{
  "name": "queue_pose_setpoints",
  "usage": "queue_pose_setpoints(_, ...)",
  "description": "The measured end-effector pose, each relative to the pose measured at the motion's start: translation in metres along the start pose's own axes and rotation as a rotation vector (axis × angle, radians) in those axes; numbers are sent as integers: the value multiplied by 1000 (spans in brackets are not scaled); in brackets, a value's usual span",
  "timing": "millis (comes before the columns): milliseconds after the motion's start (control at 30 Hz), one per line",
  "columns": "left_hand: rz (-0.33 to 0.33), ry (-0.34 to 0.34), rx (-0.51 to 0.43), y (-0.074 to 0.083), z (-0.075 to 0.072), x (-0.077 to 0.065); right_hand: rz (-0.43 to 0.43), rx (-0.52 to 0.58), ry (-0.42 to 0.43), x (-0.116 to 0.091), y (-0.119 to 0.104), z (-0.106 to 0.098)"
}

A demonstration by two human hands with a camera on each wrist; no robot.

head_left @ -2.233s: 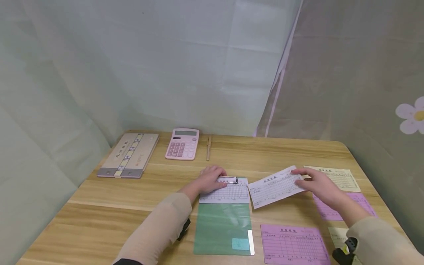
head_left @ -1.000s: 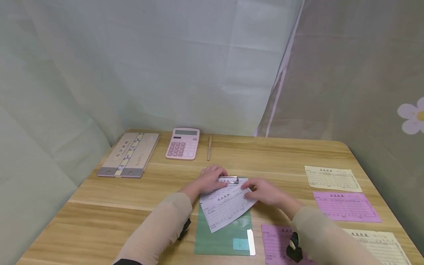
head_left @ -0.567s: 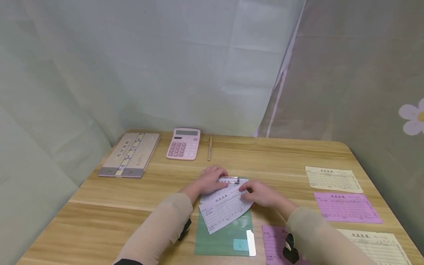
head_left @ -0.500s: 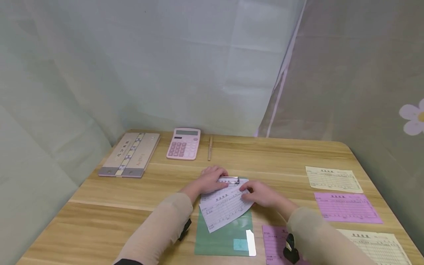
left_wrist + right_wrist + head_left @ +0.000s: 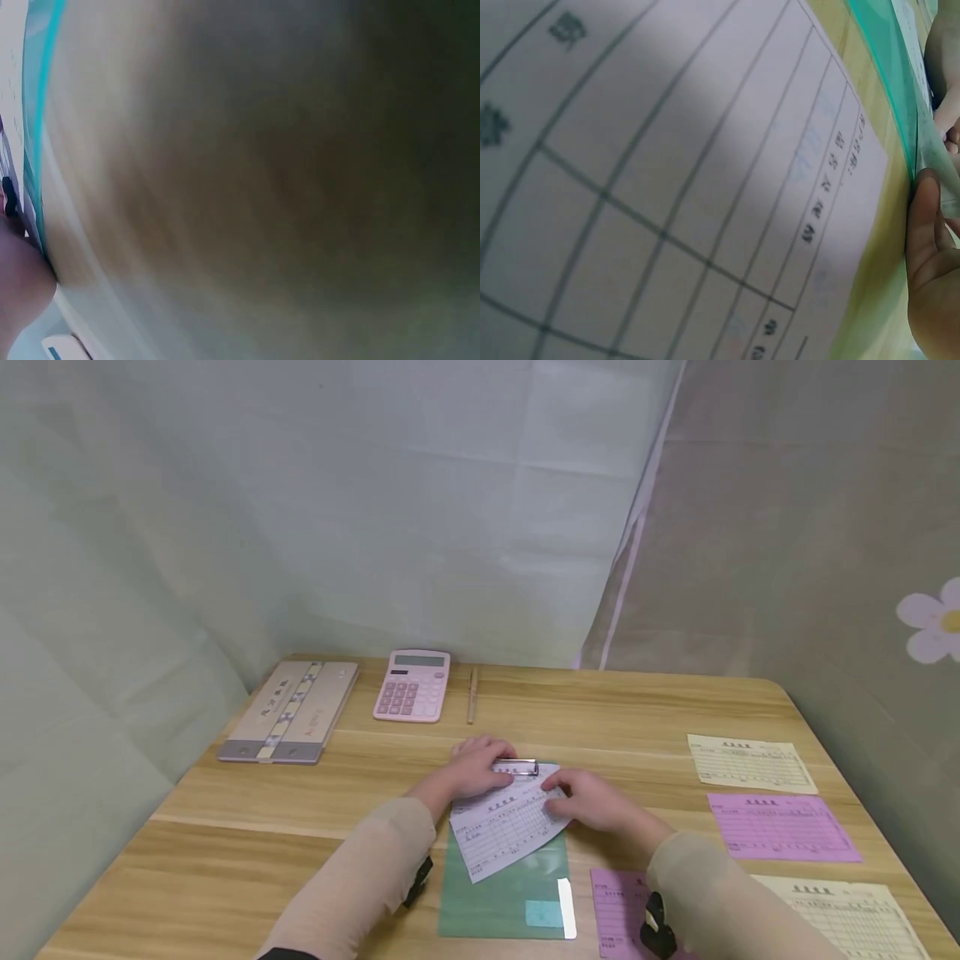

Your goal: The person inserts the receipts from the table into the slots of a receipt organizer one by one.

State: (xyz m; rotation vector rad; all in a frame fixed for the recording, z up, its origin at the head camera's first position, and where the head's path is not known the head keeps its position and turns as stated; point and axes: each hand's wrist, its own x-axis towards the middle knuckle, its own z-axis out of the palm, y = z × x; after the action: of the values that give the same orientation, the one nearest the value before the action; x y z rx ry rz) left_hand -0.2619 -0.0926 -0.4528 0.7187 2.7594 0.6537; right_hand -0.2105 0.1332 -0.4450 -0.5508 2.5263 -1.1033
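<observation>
A green translucent clipboard (image 5: 487, 906) with a metal clip (image 5: 517, 767) lies on the table in the head view. My left hand (image 5: 476, 770) grips its top edge beside the clip, thumb on the front and fingers over the edge. A white printed form (image 5: 491, 845), tilted, overlaps another white form on the clipboard, just below the clip. Its right end is pinched between thumb and forefinger of my right hand (image 5: 592, 800). In the right wrist view the right hand (image 5: 937, 270) appears at the clipboard's edge. The left wrist view is mostly blurred tabletop.
Pale yellow forms (image 5: 752, 764) and pink forms (image 5: 783, 828) lie on the right side; my right sleeve partly covers the front pink one. At the back are a pink calculator (image 5: 412, 687), a pen (image 5: 472, 696) and a boxed notebook (image 5: 288, 712). Curtains hang behind the table.
My right hand has carried the white form leftward from beside the clipboard onto it, and the form has lately shifted slightly up toward the clip. My left hand has stayed at the clip.
</observation>
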Motion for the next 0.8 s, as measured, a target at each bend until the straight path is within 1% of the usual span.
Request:
queue_pose_setpoints(167,-11,14,2,2,2,0,13,-38,21,-1,-1,2)
queue_pose_setpoints(300,-19,31,-24,2,3,1,-11,-95,62,-1,0,6)
queue_pose_setpoints(400,-23,48,-24,0,4,2,-27,-132,102,-1,-1,10)
queue_pose_setpoints(567,-20,66,11,0,3,2,5,-197,150,-1,-4,16)
queue_pose_setpoints(667,-1,73,23,0,3,2,20,-226,165,-1,-5,18)
queue_pose_setpoints(800,40,93,42,-1,4,2,23,-234,180,-2,-6,19)
